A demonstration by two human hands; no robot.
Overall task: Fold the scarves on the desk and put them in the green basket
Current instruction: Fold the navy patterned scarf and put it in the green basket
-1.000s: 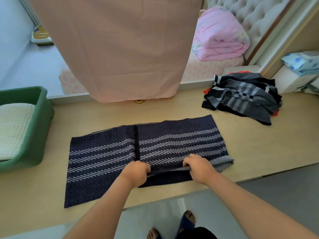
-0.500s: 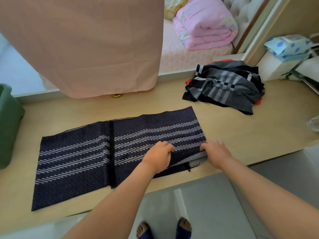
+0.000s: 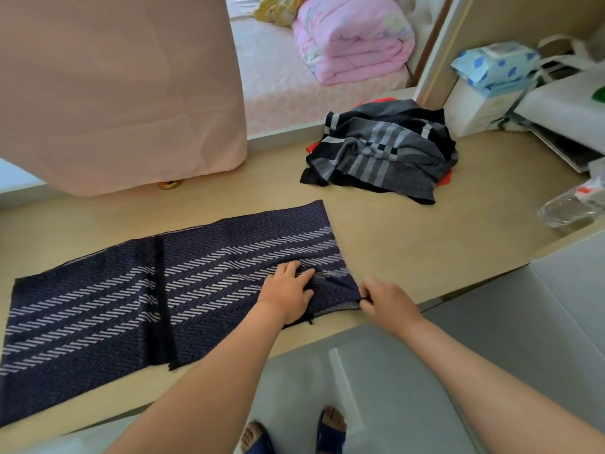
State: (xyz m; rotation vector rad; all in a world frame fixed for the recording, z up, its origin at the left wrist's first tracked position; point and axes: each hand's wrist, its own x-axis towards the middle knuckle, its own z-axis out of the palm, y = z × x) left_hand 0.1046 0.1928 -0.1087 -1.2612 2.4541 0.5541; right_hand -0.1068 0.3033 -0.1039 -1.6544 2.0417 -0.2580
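Progress slight: pressed navy scarf (image 3: 98, 306) on bench (image 3: 409, 244) with flat, open left hand (image 3: 288, 293), pinched its corner in right hand (image 3: 386, 301) grip; had yet to fold heaped scarves (image 3: 383, 149).

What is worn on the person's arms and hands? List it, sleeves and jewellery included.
Nothing shows. The left hand and right hand are ungloved, with no ring visible. The left forearm and right forearm are bare to the frame's bottom edge: no sleeve, watch, bracelet or marking in view.
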